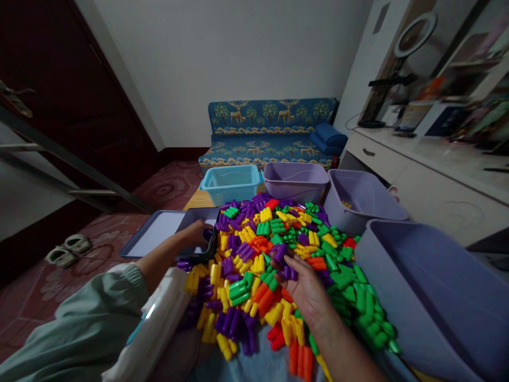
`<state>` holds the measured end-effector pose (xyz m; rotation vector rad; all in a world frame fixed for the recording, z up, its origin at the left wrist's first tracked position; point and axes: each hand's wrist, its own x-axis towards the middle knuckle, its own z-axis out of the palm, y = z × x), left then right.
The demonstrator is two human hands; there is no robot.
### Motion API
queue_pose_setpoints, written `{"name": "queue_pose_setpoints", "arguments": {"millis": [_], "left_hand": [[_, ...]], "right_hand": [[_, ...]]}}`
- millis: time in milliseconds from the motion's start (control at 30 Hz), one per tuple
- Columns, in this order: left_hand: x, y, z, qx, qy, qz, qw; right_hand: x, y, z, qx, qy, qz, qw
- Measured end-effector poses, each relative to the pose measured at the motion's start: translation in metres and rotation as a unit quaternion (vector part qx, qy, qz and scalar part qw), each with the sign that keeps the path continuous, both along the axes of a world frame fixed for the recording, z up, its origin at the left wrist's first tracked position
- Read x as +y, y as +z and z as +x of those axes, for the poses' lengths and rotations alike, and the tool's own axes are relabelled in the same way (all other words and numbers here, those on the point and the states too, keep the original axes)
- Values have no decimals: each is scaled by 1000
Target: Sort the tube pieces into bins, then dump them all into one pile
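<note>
A big heap of plastic toy pieces (238, 292), shaped like joined bullet-like tubes, lies before me in purple, yellow, green and orange-red. My left hand (194, 233) reaches over a dark shallow box (191, 215) left of the heap. Its fingers are closed on a purple piece (207, 234). Palm up over the middle of the heap, my right hand (306, 284) has its fingers curled round purple pieces (280, 253). Part of what lies in the box is hidden by my left hand.
Around the heap stand a turquoise bin (230, 178), a mauve bin (296, 172), a lavender bin (366, 193) and a large lavender bin (433, 286). A pale lid or tray (153, 233) lies left. A white plastic package (155, 323) is near my left arm. A patterned sofa (274, 124) stands behind.
</note>
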<state>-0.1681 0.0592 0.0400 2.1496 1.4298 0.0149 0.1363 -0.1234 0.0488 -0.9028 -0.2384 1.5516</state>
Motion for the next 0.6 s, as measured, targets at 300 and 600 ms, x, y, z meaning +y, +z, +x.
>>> {"name": "queue_pose_setpoints", "arguments": {"millis": [300,600], "left_hand": [[-3,-4,-2,2,41,-22,999],[-12,11,-12,-42,102,-43,993]], "right_hand": [[1,-1,0,-2,4,5,1000],[0,2,-1,2,0,8,1000]]}}
